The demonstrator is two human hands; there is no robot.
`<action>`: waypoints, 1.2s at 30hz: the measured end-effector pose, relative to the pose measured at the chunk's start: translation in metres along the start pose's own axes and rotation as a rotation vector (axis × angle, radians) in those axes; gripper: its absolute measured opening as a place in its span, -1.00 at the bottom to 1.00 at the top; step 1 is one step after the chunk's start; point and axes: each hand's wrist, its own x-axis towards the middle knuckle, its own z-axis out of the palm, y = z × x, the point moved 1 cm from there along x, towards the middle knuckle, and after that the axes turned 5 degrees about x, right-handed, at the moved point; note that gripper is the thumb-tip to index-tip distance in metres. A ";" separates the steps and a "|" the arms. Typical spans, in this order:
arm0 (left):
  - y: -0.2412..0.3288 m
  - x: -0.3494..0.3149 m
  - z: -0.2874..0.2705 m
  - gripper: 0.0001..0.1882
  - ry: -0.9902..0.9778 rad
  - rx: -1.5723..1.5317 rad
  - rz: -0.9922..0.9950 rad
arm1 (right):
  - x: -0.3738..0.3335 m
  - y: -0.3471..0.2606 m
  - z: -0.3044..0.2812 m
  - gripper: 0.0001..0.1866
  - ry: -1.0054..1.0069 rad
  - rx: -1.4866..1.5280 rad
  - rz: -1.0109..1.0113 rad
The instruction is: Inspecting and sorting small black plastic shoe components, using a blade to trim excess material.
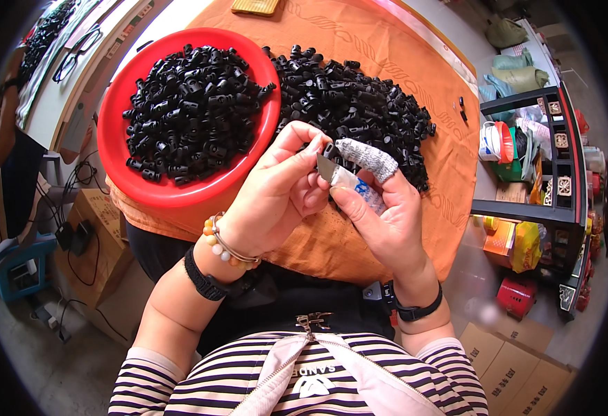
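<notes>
My left hand (276, 191) pinches a small black plastic part (330, 150) between thumb and fingers. It resembles the cord-lock-like pieces in the heap. My right hand (394, 218) is closed around a small blade (326, 168), its grip end wrapped in white and blue material (361, 192). The blade's edge is up against or very close to the black part; contact is hard to make out. A grey knitted sleeve (370, 158) covers my right index finger. Behind my hands lies a heap of black plastic parts (359, 100).
A red basin (113, 156) full of similar black parts stands at the left on an orange cloth (449, 149). Some loose black pieces (463, 109) lie toward the cloth's right edge. A black shelf (526, 208) with bags stands at right; another person's arm (5, 118) shows far left.
</notes>
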 end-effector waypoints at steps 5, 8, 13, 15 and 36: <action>0.001 0.000 0.000 -0.92 -0.005 0.006 0.005 | 0.000 -0.001 -0.001 -0.62 0.002 0.004 -0.001; 0.001 0.000 -0.002 -0.91 -0.055 0.012 0.014 | 0.001 0.000 -0.002 -0.63 0.001 -0.016 -0.012; 0.003 0.000 0.002 -0.93 0.002 0.040 -0.005 | 0.002 0.006 -0.003 -0.66 0.015 0.012 -0.054; 0.003 0.000 0.002 -0.93 -0.002 0.052 -0.012 | 0.003 0.010 -0.004 -0.68 0.027 0.016 -0.104; 0.074 -0.011 -0.011 -0.66 0.118 0.126 0.608 | -0.007 0.031 -0.019 -0.39 0.045 -0.456 -0.031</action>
